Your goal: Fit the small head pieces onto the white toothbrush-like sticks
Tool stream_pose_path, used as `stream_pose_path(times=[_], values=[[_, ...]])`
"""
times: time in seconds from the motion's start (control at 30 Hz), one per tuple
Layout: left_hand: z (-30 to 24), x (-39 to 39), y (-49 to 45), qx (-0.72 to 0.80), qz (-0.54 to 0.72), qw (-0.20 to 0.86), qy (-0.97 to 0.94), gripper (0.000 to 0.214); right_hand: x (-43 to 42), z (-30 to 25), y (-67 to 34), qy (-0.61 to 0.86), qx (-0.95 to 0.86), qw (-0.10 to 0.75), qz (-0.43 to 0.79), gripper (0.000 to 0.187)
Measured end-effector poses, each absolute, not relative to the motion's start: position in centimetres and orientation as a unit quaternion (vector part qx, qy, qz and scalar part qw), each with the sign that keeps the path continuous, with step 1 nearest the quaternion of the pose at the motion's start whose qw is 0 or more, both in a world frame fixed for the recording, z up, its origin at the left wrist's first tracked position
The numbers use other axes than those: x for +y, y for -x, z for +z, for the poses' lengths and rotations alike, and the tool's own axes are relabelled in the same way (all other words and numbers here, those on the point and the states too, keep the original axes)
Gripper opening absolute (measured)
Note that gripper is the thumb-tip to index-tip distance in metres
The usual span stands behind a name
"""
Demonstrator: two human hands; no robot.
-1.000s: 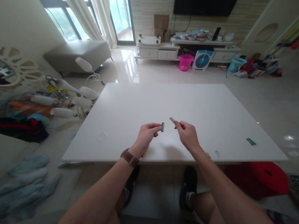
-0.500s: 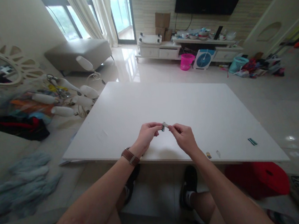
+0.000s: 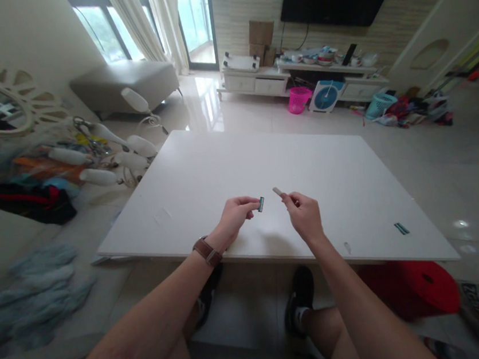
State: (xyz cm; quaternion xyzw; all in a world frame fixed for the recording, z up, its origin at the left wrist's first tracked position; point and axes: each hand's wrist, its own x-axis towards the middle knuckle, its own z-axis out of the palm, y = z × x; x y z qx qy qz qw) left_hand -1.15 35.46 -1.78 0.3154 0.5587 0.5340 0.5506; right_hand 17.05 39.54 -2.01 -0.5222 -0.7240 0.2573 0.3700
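Between the thumb and fingers of my left hand [image 3: 240,213], closed in a pinch, is a small green, white and dark razor cartridge [image 3: 261,204]. My right hand [image 3: 303,214] pinches a small flat light-grey plastic piece [image 3: 277,191], its free end pointing up and left. A short gap separates the two things, both held above the white table [image 3: 255,163]. Two green strips that look like razor cartridges [image 3: 401,228] lie side by side near the table's right end. A small clear piece [image 3: 347,247] rests at the near edge, beside my right forearm.
A lamp with several white shades [image 3: 143,147] stands at the table's left side. Below the near right edge is a red stool-like object [image 3: 429,290]. Farther back on the floor are a pink basket [image 3: 298,100] and a blue-and-white fan [image 3: 326,96].
My right hand has moved right, and the grey piece has come apart from the razor cartridge. My left hand stays nearly in place. A small item at the near edge is now hidden by my right forearm.
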Motion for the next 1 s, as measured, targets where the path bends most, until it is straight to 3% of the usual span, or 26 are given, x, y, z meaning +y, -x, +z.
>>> stream_pose_path(times=[0.2,0.33,0.5,0.67,0.83,1.0], values=[[-1.87,35.44,1.07,0.56,0.537,0.544,-0.319,0.02,39.29,-1.76,-17.01,0.481,-0.767,0.313,0.287,0.046],[-1.9,35.44,1.07,0.565,0.53,0.548,-0.315,0.021,39.28,-1.6,-17.17,0.521,-0.736,0.352,0.251,0.047],[-2.05,35.58,1.1,0.559,0.535,0.545,-0.324,0.019,39.42,-1.73,-17.29,0.479,-0.763,0.316,0.298,0.049],[-2.11,35.62,1.1,0.557,0.53,0.552,-0.323,0.02,39.79,-1.62,-17.79,0.521,-0.719,0.367,0.279,0.049],[-2.03,35.69,1.18,0.549,0.54,0.555,-0.315,0.019,39.5,-1.68,-17.55,0.483,-0.75,0.325,0.314,0.047],[-1.8,35.64,1.35,0.545,0.54,0.563,-0.308,0.019,39.4,-1.73,-17.44,0.501,-0.736,0.348,0.294,0.05]])
